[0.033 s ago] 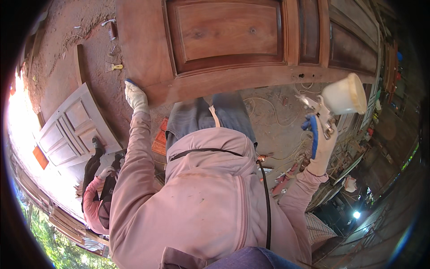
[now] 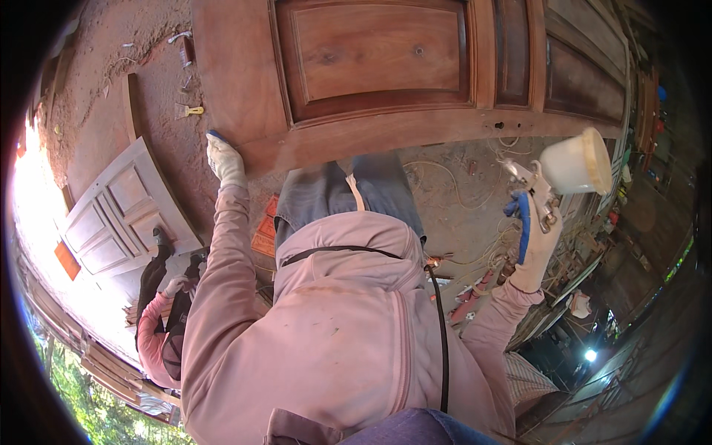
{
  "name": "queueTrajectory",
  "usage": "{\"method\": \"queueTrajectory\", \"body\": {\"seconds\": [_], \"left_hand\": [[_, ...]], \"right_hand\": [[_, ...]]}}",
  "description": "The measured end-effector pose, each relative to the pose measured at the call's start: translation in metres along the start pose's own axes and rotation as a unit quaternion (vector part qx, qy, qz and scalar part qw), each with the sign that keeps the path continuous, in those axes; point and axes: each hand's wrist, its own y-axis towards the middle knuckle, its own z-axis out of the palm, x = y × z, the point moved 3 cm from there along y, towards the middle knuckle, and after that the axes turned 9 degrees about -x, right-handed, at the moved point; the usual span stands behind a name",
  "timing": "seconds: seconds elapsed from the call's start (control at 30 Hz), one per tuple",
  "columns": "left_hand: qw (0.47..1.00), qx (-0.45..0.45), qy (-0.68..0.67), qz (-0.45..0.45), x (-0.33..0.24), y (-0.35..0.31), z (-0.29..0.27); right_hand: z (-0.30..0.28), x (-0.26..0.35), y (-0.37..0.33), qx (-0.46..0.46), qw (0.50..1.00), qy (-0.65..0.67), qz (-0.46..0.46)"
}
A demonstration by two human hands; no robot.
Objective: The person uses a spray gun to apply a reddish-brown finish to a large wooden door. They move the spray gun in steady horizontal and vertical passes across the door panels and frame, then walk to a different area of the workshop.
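Head view: the two hands are well apart. The gloved left hand [image 2: 227, 162] touches the near left corner of the brown door [image 2: 378, 52], in front of the person; whether this hand grips, I cannot tell. The gloved right hand [image 2: 541, 233] is clamped on a spray gun [image 2: 537, 182] with a white cup [image 2: 567, 165], near the door.

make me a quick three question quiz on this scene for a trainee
1. Which hand holds the spray gun?
2. True or false: the left hand is at a corner of the brown door.
3. Where is the yellow-handled scraper: (a) on the brown door, (b) on the ground, (c) in the left hand?

Key: 1. The right hand. 2. True. 3. b
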Motion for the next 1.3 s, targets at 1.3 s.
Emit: {"method": "queueTrajectory", "body": {"seconds": [1.3], "left_hand": [[0.970,-0.113,0.171,-0.131,-0.086,0.023,0.021]], "right_hand": [[0.085,0.095,0.093,-0.002,0.977,0.103,-0.185]]}}
